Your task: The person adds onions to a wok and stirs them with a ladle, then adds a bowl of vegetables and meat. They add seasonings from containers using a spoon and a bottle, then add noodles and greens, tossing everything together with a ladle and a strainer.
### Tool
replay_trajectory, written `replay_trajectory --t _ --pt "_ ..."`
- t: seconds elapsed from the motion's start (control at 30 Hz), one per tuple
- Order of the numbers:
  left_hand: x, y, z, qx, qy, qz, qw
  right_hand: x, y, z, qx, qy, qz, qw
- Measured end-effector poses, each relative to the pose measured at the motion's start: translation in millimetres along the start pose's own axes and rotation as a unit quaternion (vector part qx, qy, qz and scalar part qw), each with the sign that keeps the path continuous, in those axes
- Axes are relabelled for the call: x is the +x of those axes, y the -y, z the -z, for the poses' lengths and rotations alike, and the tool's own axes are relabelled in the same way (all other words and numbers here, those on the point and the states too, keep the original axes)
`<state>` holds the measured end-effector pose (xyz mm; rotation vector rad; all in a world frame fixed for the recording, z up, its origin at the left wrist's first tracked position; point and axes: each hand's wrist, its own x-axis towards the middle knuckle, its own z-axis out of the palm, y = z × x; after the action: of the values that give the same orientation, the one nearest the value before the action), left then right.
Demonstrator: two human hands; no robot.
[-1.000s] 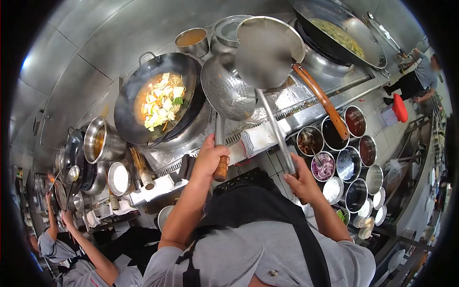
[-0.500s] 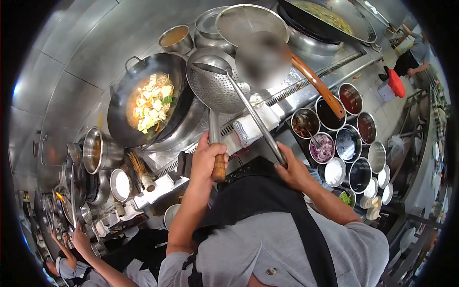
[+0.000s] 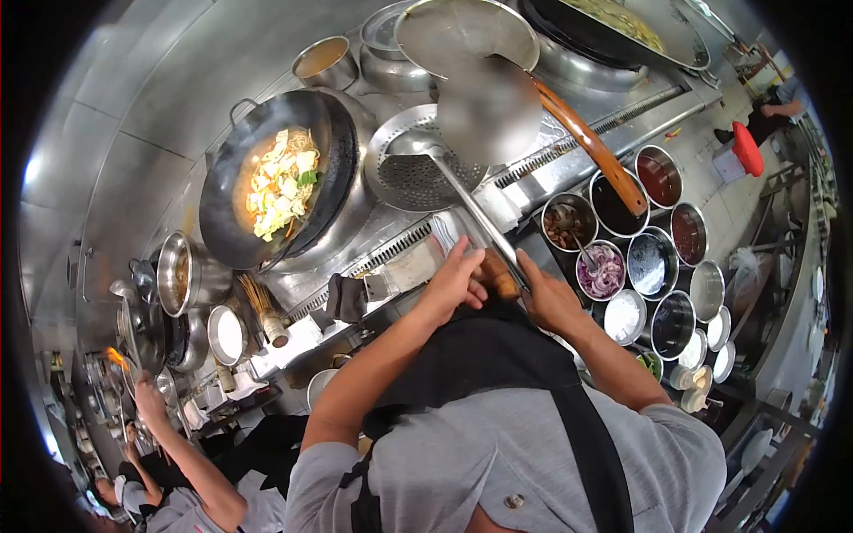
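My left hand [image 3: 455, 282] is beside the wooden handle [image 3: 499, 274] of a perforated strainer, its fingers apart and nothing held. My right hand [image 3: 553, 300] is closed around the metal handle of a ladle [image 3: 471, 204]. The ladle's bowl rests over the strainer [image 3: 418, 182], which lies on the steel counter; the two handles run close together. To the left a black wok [image 3: 222, 191] on a burner holds steaming noodles with cabbage [image 3: 280, 186].
Metal pots of sauces, chopped red onion [image 3: 601, 271] and white powder [image 3: 624, 317] stand at the right. A bamboo brush [image 3: 259, 306] lies near a pot [image 3: 182, 274]. A long wooden handle [image 3: 591, 147] crosses the counter edge. Co-workers [image 3: 191, 462] are at lower left.
My left hand has let go of the strainer's wooden handle. The strainer and that handle have shifted right, toward my right hand. The ladle has moved slightly right and down.
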<state>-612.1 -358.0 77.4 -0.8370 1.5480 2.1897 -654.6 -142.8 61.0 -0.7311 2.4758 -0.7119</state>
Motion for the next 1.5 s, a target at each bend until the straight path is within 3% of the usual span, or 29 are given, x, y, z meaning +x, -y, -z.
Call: replay_trajectory --t 0.03,0.07,0.1,0.17,0.27,0.3,0.4,0.5,0.73,0.83,0.97,1.1,1.33,1.5 --pt "3.5 7.3 7.6 0.094 0.023 -0.008 0.995 3.9 -7.4 -5.2 -0.003 0.007 -0.004 1.000" --pt "7.3 17.0 16.1 0.228 -0.023 -0.124 0.965 6.4 -13.1 -7.1 -0.004 0.008 -0.001 1.000" --pt "10.0 25.3 23.9 0.354 -0.068 -0.237 0.902 9.4 -17.8 -7.4 -0.005 0.010 0.003 1.000" --pt "19.1 29.8 36.4 0.506 -0.152 -0.461 0.713 21.0 -26.1 -3.9 -0.017 -0.027 0.045 0.999" --pt "21.9 6.1 32.3 0.585 -0.165 -0.500 0.617 65.0 -35.9 7.5 -0.081 -0.143 0.151 0.975" --pt "27.1 3.4 31.4 0.597 -0.133 -0.485 0.624 85.7 -35.0 8.6 -0.129 -0.181 0.186 0.957" --pt "48.3 15.9 39.5 0.645 -0.107 -0.474 0.590 124.6 -32.9 10.0 -0.315 -0.120 0.251 0.907" --pt "63.3 33.9 50.8 0.638 -0.138 -0.453 0.607 144.1 -39.6 9.1 -0.340 -0.078 0.275 0.896" --pt "68.1 49.0 49.0 0.649 -0.168 -0.423 0.610 145.9 -43.6 6.8 -0.388 -0.077 0.256 0.882" --pt "54.8 56.2 47.3 0.607 -0.205 -0.428 0.637 144.6 -40.5 11.4 -0.382 -0.086 0.272 0.879" --pt "34.4 97.9 74.9 0.642 -0.215 -0.331 0.657 144.3 -37.1 9.2 -0.380 -0.102 0.281 0.876" --pt "44.4 100.2 97.0 0.663 -0.192 -0.305 0.656 146.1 -37.4 9.0 -0.382 -0.092 0.277 0.877" --pt "38.3 81.2 82.5 0.682 -0.138 -0.266 0.667 147.4 -32.9 7.4 -0.372 -0.103 0.288 0.876" --pt "46.1 74.2 66.8 0.653 -0.113 -0.237 0.710 154.3 -28.8 -0.8 -0.413 -0.095 0.267 0.865"
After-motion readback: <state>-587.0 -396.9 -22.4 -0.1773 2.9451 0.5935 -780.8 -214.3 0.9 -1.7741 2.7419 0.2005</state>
